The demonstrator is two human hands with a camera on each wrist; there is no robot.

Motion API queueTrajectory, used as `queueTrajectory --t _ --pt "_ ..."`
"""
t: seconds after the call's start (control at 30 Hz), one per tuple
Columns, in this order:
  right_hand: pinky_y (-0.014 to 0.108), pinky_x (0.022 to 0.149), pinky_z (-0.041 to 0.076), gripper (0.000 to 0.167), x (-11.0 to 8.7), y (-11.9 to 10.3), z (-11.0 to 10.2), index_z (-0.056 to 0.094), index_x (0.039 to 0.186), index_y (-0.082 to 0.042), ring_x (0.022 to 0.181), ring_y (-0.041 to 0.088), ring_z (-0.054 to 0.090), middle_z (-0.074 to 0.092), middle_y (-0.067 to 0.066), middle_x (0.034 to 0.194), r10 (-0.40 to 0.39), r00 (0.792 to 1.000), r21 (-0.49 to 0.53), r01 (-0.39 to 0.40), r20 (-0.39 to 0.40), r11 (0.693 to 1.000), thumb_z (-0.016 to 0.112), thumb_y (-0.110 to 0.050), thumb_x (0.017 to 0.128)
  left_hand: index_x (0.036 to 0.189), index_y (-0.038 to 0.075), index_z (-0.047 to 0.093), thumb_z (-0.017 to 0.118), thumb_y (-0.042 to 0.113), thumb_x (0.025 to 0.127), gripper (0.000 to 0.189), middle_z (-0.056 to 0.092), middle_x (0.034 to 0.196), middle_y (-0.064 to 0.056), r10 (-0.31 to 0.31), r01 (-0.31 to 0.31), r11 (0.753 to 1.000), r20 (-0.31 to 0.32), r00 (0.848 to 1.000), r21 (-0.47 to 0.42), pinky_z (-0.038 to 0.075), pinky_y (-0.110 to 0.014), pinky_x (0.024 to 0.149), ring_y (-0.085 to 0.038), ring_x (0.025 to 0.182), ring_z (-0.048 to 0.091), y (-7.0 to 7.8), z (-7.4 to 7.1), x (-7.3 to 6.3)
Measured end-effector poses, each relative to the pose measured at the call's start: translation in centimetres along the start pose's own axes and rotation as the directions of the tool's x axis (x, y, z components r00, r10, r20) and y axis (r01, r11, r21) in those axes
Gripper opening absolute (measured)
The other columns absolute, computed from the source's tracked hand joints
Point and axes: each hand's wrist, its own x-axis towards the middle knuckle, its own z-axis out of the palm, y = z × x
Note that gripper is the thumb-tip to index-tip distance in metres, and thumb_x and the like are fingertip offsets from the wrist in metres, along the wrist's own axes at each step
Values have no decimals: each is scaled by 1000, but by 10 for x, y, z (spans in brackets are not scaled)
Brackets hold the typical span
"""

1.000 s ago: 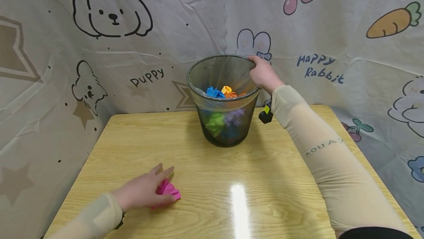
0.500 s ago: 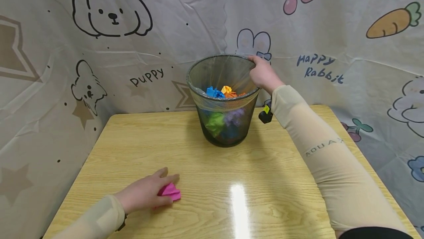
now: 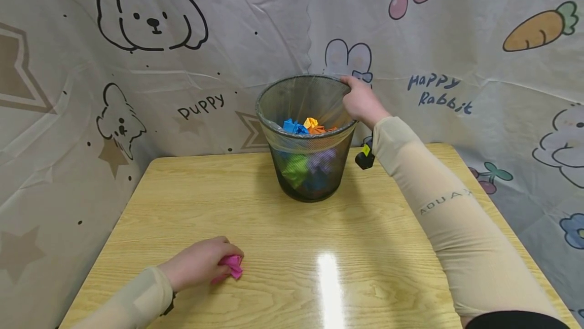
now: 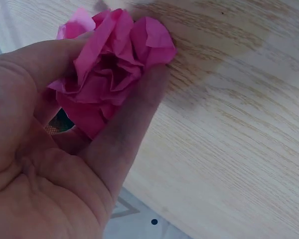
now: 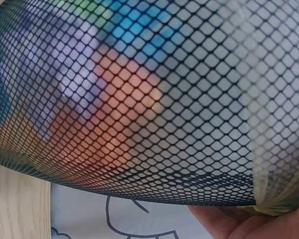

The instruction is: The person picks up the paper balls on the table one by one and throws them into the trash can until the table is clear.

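Note:
My left hand (image 3: pixel 201 263) grips a crumpled ball of pink paper (image 3: pixel 234 266) low over the front left of the table. In the left wrist view the pink paper (image 4: pixel 112 69) sits pinched between thumb and fingers. At the back of the table stands a black mesh wastebasket (image 3: pixel 310 192) with a clear liner. My right hand (image 3: pixel 365 101) holds its rim at the right side. Blue paper (image 3: pixel 295 126), yellow and orange paper lie inside, with green and purple balls showing through the mesh. The right wrist view looks at the mesh (image 5: pixel 204 114) close up, fingers (image 5: pixel 214 219) below the rim.
The wooden table (image 3: pixel 205 197) reaches back to a printed cloth (image 3: pixel 255 25) that hangs behind and along both sides. A small black object with a yellow mark (image 3: pixel 365 157) shows below the right wrist, beside the wastebasket.
The left hand's fingers, spread over the pink paper earlier, have closed round it, and the paper has drawn in slightly to the left. The right hand stays on the wastebasket's rim.

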Motion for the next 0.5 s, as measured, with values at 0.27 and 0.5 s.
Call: queueTrajectory --t 0.27,0.5 --pt "35 61 39 72 -2 -2 0 21 165 -13 136 28 37 21 7 169 -13 1000 -15 13 -4 1000 25 6 95 82 29 67 69 2 93 29 47 68 18 63 -63 998 1 998 -3 45 -26 69 1 71 47 2 -5 3" --pt "31 52 35 73 -1 -2 0 22 165 -14 130 28 42 21 7 169 -4 1000 -12 4 -1 1000 27 6 95 77 28 68 68 -3 91 34 48 71 17 93 -91 996 -63 994 25 46 -25 67 1 69 47 7 -15 8"
